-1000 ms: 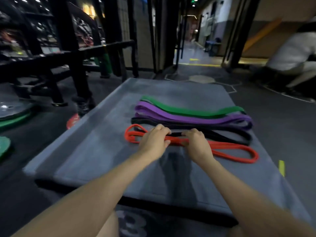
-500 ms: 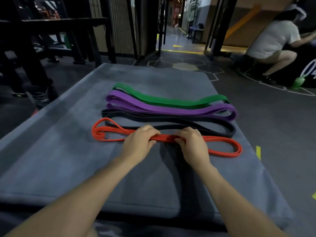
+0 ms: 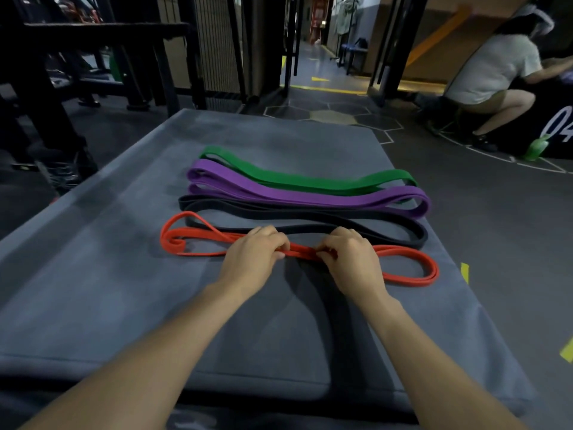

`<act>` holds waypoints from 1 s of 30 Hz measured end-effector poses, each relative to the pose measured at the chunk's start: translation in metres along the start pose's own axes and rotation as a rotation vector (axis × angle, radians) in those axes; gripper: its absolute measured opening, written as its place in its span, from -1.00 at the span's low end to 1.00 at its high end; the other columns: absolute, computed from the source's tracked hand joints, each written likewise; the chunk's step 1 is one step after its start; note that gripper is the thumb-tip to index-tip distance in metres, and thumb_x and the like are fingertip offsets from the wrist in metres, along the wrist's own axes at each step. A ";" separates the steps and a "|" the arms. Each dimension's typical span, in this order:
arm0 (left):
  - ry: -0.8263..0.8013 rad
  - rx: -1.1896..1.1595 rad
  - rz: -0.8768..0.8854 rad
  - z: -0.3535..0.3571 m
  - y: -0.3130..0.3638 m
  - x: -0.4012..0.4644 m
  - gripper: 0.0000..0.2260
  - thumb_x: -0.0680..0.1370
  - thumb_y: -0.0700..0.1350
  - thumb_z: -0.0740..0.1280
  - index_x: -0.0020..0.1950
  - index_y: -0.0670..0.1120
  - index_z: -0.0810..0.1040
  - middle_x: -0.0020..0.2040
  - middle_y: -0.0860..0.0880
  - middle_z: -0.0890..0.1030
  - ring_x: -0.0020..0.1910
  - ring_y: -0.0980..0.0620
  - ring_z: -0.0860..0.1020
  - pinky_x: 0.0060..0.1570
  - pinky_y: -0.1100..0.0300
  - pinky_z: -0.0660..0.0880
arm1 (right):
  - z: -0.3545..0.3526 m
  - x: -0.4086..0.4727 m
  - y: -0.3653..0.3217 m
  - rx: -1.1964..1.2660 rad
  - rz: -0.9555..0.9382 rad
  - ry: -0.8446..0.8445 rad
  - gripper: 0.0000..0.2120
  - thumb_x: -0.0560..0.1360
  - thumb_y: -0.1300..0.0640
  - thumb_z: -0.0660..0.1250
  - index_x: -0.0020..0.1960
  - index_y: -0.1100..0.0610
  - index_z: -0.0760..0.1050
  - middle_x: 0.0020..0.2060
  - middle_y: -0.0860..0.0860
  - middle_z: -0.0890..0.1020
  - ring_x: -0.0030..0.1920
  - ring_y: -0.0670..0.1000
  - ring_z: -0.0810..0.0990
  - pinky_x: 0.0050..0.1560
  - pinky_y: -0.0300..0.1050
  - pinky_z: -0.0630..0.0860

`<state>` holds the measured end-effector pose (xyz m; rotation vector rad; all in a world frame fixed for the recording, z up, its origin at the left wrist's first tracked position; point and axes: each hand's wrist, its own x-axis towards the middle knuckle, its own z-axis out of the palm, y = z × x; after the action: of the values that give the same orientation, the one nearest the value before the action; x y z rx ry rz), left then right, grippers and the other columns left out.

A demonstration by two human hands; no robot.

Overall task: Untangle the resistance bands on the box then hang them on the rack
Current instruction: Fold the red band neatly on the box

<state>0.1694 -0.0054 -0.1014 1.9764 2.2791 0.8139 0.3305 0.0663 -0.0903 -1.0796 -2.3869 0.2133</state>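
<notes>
Several resistance bands lie side by side across the grey padded box (image 3: 124, 290). Farthest is the green band (image 3: 310, 181), then the purple band (image 3: 310, 198), then the black band (image 3: 279, 214). Nearest me is the red band (image 3: 412, 268), folded into long loops with a twisted end at the left. My left hand (image 3: 254, 259) grips the red band's middle, fingers curled over it. My right hand (image 3: 350, 259) grips the same band a little to the right.
A black metal rack (image 3: 93, 41) stands at the back left. A person in a white shirt (image 3: 493, 69) crouches at the back right beside a green bottle (image 3: 535, 148). Dark gym floor with yellow tape marks surrounds the box.
My view has shifted left to right and closer over the box. Both hands stay on the red band's middle, drawn slightly nearer each other.
</notes>
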 end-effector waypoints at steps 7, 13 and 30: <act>0.004 -0.048 0.016 -0.001 -0.003 0.000 -0.90 0.51 -0.14 0.32 0.01 -0.02 0.54 -0.10 0.08 0.50 0.01 0.02 0.48 -0.02 0.07 0.43 | 0.005 0.006 -0.003 -0.141 -0.056 0.094 -0.87 0.27 0.22 0.31 -0.31 0.10 0.63 -0.32 0.02 0.60 -0.30 0.15 0.58 -0.32 -0.05 0.45; 0.031 -0.016 -0.001 0.000 -0.005 0.001 -0.83 0.51 -0.13 0.33 0.09 0.00 0.54 -0.08 0.05 0.53 0.02 0.02 0.48 -0.01 0.09 0.42 | 0.004 0.005 -0.006 -0.166 -0.130 -0.028 -0.84 0.25 0.27 0.32 -0.28 0.10 0.65 -0.30 0.05 0.61 -0.27 0.17 0.59 -0.29 -0.03 0.46; 0.013 -0.055 0.028 -0.004 -0.005 0.003 -0.85 0.49 -0.17 0.34 0.04 0.00 0.49 -0.15 0.16 0.48 -0.04 0.06 0.49 -0.02 0.06 0.45 | -0.004 0.012 -0.011 -0.332 -0.112 -0.110 -0.76 0.38 0.23 0.21 -0.13 0.09 0.65 -0.18 0.04 0.62 -0.15 0.15 0.60 -0.23 -0.08 0.44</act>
<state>0.1630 -0.0042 -0.0985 1.9898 2.2152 0.8840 0.3188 0.0671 -0.0786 -1.0962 -2.6356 -0.1734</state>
